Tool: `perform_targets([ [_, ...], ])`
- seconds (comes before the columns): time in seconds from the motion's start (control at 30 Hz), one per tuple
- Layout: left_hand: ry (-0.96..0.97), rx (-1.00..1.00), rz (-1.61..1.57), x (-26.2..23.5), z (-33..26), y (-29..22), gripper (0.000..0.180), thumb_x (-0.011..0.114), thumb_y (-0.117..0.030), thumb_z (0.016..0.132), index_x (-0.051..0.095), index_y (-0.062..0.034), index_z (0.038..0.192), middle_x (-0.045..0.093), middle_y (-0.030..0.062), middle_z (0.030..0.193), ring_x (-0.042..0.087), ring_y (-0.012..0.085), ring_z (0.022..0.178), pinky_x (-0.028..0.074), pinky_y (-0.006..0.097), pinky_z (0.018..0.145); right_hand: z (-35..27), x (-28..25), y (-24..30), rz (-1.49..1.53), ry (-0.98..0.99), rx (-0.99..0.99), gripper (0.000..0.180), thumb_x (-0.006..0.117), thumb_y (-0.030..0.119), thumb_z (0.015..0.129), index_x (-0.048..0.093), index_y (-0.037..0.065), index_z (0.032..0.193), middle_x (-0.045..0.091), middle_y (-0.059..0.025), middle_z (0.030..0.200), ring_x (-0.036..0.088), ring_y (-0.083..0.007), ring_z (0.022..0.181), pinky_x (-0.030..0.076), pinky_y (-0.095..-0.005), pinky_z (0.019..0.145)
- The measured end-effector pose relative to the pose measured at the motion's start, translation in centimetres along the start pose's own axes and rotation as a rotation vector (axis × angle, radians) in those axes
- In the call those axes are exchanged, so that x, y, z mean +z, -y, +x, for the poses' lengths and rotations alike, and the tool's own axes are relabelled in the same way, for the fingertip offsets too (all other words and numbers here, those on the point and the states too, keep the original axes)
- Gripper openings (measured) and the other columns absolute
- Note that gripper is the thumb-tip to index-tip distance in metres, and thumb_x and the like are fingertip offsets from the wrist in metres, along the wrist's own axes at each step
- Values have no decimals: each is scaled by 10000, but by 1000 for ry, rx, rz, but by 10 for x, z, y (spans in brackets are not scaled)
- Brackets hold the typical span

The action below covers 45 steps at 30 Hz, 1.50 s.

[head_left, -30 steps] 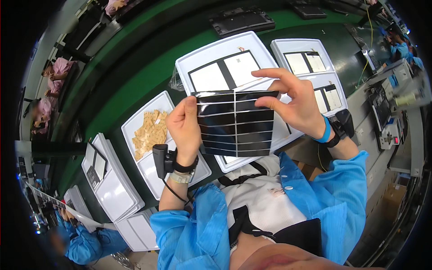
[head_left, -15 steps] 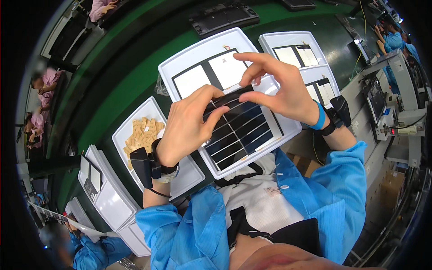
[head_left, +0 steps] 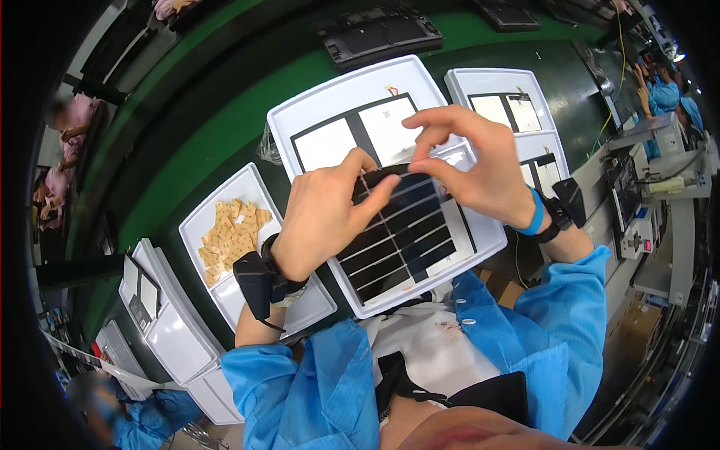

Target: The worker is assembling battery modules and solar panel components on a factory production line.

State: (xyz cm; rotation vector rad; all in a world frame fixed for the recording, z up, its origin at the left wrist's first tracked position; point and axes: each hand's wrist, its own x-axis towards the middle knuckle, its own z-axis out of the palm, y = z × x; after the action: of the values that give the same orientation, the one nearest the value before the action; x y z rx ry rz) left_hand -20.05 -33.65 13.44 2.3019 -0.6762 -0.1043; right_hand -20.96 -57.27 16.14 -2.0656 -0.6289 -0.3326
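Note:
A dark solar panel (head_left: 401, 236) with thin silver lines lies tilted over the near part of a big white tray (head_left: 315, 112). My left hand (head_left: 322, 214) grips its left far edge, thumb on top. My right hand (head_left: 476, 165) pinches the panel's far edge with fingertips. In the tray, beyond the hands, lie white sheets (head_left: 390, 129) framed in black.
A smaller white tray (head_left: 225, 296) at the left holds several tan sticky pieces (head_left: 229, 236). Another white tray (head_left: 536, 90) with panels sits at the right. Stacked white trays (head_left: 161, 330) stand at the lower left. Other people work at the left and the far right.
The panel, held up facing me a second ago, has been lowered and laid flat over the tray. Both hands moved down with it to its far edge.

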Motion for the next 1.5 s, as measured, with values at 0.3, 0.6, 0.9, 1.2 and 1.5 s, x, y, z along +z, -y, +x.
perform_targets([
  [0.3, -29, -84, 140, -14, 26, -8, 448, 757, -431, 919, 620, -8, 975, 639, 147, 573, 677, 353, 542, 522, 433, 553, 44, -12, -21, 186, 65, 195, 390, 799, -27, 825, 691, 8, 1198, 769, -50, 835, 693, -89, 758, 532, -229, 729],
  [0.6, 26, 2, 275, -14, 36, 15, 430, 768, -437, 893, 626, -68, 1063, 602, 81, 544, 632, 286, 494, 465, 390, 505, 79, -36, -67, 225, 148, 419, 392, 788, 19, 873, 671, -52, 1241, 775, -97, 897, 742, -122, 850, 572, -215, 761],
  [0.9, -120, 204, 260, 11, 39, 36, 462, 814, -418, 833, 640, -74, 1087, 568, 53, 572, 588, 245, 494, 441, 356, 499, 84, -16, -101, 249, 313, 539, 507, 813, 66, 871, 606, -53, 1319, 794, -120, 924, 746, -140, 859, 566, -243, 757],
  [1.2, -77, 151, 322, 12, 43, 33, 721, 793, -410, 835, 588, -31, 1413, 560, 49, 570, 573, 225, 477, 439, 354, 489, 82, -9, -104, 238, 293, 559, 504, 832, 78, 859, 608, -55, 1291, 793, -133, 917, 757, -155, 856, 581, -260, 779],
  [1.5, -63, 138, 415, 13, 42, 30, 771, 767, -431, 848, 558, 15, 1441, 576, 57, 575, 585, 225, 478, 454, 356, 491, 78, -6, -101, 42, 247, 491, 428, 795, 22, 880, 634, 1, 1276, 766, -77, 889, 717, -100, 813, 554, -214, 748],
])
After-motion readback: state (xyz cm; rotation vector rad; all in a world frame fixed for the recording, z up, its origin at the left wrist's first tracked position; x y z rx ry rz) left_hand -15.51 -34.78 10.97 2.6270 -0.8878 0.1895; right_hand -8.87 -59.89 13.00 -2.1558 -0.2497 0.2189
